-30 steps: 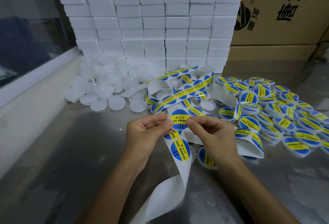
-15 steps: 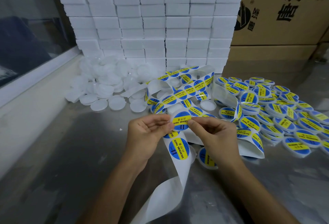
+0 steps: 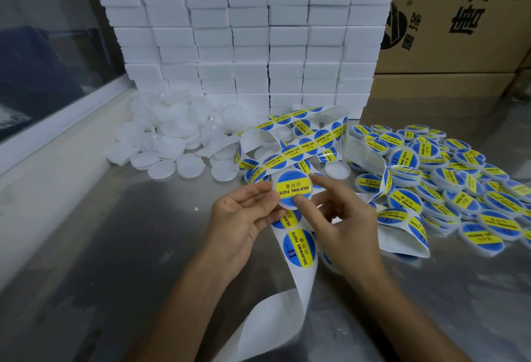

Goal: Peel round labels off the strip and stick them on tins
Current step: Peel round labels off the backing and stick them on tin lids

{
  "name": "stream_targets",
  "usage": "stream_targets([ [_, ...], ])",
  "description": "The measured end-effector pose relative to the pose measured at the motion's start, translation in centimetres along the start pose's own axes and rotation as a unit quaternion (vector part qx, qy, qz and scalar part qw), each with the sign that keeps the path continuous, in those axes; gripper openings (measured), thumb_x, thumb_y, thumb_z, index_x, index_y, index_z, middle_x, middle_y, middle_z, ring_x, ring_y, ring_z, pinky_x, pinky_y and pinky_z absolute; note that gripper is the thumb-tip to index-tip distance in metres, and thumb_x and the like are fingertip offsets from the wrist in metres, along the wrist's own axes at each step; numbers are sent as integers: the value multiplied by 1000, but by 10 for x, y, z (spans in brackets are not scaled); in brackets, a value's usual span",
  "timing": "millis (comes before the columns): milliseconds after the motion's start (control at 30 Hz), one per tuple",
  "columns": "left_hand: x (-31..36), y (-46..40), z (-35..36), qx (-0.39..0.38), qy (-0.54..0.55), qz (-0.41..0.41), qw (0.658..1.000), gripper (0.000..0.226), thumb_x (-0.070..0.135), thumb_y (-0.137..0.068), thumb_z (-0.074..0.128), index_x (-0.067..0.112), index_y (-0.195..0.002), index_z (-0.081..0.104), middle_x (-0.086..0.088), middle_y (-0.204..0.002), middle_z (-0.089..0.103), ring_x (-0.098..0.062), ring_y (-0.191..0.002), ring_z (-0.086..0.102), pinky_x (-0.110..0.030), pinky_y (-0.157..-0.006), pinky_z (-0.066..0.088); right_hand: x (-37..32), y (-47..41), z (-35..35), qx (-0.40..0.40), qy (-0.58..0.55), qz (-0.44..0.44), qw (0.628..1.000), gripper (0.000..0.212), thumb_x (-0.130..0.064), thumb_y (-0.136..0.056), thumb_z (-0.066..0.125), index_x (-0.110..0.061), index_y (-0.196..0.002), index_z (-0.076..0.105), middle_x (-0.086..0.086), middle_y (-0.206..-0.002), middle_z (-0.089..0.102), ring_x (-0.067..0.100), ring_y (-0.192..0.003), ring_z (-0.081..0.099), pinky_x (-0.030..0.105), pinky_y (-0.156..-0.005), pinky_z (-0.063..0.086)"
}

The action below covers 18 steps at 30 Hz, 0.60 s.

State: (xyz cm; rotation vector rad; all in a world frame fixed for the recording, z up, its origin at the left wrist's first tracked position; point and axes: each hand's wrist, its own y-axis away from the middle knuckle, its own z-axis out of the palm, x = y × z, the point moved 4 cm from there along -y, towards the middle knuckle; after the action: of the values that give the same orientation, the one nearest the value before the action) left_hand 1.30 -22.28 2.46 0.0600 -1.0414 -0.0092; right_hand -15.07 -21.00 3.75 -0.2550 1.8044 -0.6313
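Observation:
My left hand (image 3: 244, 215) pinches the left edge of a round white tin (image 3: 293, 189) held above the metal table. A blue and yellow "soldering paste" label lies on the tin's face. My right hand (image 3: 344, 218) has its thumb on the lower part of that label and its index finger at the tin's right edge. The white label strip (image 3: 298, 246) hangs below my hands with two labels showing, and its bare backing curls toward me. More of the strip coils behind the tin.
A heap of labelled tins (image 3: 459, 189) spreads over the table on the right. Plain white tins (image 3: 172, 137) are piled at the back left. Stacked white boxes (image 3: 244, 31) and cardboard cartons (image 3: 459, 16) wall off the back. A window ledge (image 3: 57, 131) runs along the left.
Both hands pinched a label at its edges before. Now the label lies on a tin, raised and tilted toward me, and my right thumb rests on it.

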Motion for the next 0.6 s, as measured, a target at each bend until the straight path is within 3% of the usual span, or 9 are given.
stream_targets([
  [100,-2,1,2,-14,14,-6,1000,32,8,-66,70,5,-97,69,-15,-96,75,-23,-85,74,-24,-65,58,-1,1,5,-16,-26,8,1000,50,-41,-71,78,-20,-115,67,-4,-72,67,13,-58,60,20,-58,49],
  [233,-6,0,6,-27,28,-7,999,23,7,-69,67,14,-87,78,-14,-99,75,-24,-91,73,-27,-68,58,1,0,8,-9,-66,46,997,53,-39,-64,85,-17,-107,64,-4,-80,71,17,-59,61,23,-57,52],
  [333,-7,-2,6,-29,26,-10,999,24,8,-70,66,14,-90,78,-12,-100,75,-22,-89,74,-26,-67,58,3,-3,9,2,-115,84,990,36,-26,-71,83,-13,-99,66,7,-77,71,29,-65,65,33,-61,57],
  [467,-9,-1,6,-49,17,-13,999,25,10,-71,67,17,-91,80,-11,-102,75,-22,-92,73,-25,-68,58,3,-7,8,-3,-164,76,984,5,-5,-91,65,-9,-95,66,2,-73,72,11,-52,64,21,-53,53],
  [600,-11,-2,8,-40,8,-4,999,24,10,-69,68,19,-87,80,-10,-99,76,-22,-88,74,-25,-67,58,6,-6,7,-3,-132,81,988,5,-14,-91,67,-15,-96,67,2,-77,73,14,-55,65,23,-55,54],
])
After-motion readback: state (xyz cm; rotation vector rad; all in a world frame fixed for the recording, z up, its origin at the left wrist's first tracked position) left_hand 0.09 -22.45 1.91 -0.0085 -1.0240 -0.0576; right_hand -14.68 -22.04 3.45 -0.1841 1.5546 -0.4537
